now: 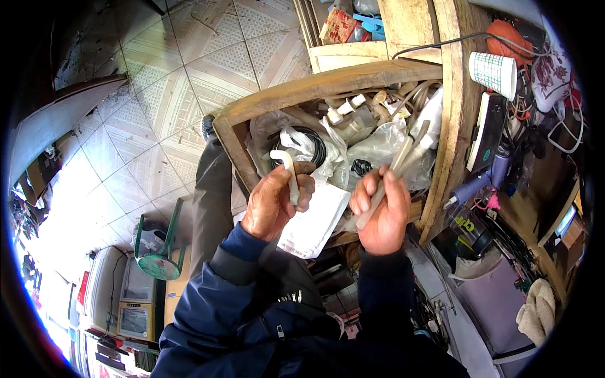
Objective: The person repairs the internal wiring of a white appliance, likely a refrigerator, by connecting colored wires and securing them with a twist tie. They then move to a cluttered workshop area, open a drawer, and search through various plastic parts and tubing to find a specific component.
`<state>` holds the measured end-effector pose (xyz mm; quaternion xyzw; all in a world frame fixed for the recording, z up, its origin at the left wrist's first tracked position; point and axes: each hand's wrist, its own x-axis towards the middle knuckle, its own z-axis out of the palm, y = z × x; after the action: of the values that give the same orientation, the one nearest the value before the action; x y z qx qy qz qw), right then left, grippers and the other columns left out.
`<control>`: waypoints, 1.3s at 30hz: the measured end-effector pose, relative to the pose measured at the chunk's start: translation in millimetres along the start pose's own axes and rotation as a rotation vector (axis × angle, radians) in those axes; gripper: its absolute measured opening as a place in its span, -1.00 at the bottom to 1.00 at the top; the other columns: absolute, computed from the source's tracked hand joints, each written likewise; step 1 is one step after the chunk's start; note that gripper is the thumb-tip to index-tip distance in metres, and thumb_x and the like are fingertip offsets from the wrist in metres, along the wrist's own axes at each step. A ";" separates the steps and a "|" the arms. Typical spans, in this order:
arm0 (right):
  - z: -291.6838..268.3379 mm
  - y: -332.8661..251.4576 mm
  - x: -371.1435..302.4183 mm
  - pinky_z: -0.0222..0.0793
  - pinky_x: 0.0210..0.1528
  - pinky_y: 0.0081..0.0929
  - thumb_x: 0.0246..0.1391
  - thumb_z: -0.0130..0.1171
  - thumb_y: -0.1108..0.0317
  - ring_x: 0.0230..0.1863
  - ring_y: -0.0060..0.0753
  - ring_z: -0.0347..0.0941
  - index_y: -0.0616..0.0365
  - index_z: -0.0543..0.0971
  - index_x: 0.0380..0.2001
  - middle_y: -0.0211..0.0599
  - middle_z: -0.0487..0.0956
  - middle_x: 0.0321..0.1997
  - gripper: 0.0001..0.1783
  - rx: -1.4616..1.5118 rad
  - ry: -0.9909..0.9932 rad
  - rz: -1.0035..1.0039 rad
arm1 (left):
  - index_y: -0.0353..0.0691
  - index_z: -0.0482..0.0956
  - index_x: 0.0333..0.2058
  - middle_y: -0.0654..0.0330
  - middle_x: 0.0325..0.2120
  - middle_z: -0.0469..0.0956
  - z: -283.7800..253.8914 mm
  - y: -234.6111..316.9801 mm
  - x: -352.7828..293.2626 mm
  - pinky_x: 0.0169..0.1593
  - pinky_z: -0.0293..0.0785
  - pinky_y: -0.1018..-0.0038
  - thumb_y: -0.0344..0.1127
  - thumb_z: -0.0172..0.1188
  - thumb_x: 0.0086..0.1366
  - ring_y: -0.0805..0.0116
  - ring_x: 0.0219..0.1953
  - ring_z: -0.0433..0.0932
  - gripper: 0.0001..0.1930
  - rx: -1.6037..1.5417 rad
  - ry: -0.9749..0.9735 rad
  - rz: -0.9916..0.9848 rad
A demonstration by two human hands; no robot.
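Curved white plastic-looking tube [292,177] sits pinched in the left hand [271,205]; the right hand [386,217] grasps long, pale, narrow strips [401,153], both held at an open brown wooden drawer [321,86]. Comparing pieces seems in hand; the next move likely calls for steady grips.

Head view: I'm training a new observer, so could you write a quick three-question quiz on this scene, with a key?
1. Which hand grips the curved white piece?
2. True or false: the right hand is empty.
3. Fill in the colour: the white paper cup to the right of the open wooden drawer carries a ____ pattern.

Key:
1. The left hand.
2. False; it holds a long pale piece.
3. Green.
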<state>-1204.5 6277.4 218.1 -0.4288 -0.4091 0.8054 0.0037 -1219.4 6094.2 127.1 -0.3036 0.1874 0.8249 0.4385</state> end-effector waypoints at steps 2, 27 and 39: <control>8.9 4.2 12.9 0.32 -0.42 -0.44 0.47 -0.05 0.22 -0.47 -0.49 0.33 0.12 0.47 -0.08 -0.38 0.43 -0.36 -0.78 0.100 -0.044 -0.010 | -0.46 0.43 0.10 0.11 -0.29 0.49 8.8 -0.5 -8.6 -0.27 0.37 0.45 -0.12 -0.08 0.48 0.39 -0.37 0.40 -0.53 -0.005 0.047 0.008; 31.2 32.4 24.7 0.50 -0.02 -0.29 0.38 0.14 0.12 -0.13 -0.31 0.55 0.25 0.42 -0.02 -0.21 0.55 -0.18 -0.61 -0.187 0.024 0.019 | -0.37 0.62 -0.10 0.32 -0.37 0.59 27.9 2.7 -3.7 -0.25 0.45 0.57 -0.28 0.54 0.17 0.63 -0.31 0.42 -0.59 0.738 0.141 0.136; 20.0 36.1 23.1 0.55 -0.15 -0.42 0.42 0.07 0.05 -0.18 -0.40 0.58 0.29 0.44 -0.02 -0.15 0.64 -0.15 -0.56 -0.245 -0.026 0.101 | -0.41 0.62 -0.07 0.29 -0.33 0.61 25.0 -2.0 0.8 -0.22 0.47 0.57 -0.39 0.38 0.30 0.63 -0.28 0.46 -0.71 0.611 0.024 0.090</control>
<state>-1220.6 6248.5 184.3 -0.4356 -0.4822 0.7541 -0.0947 -1226.5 6110.2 145.2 -0.1590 0.4451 0.7454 0.4702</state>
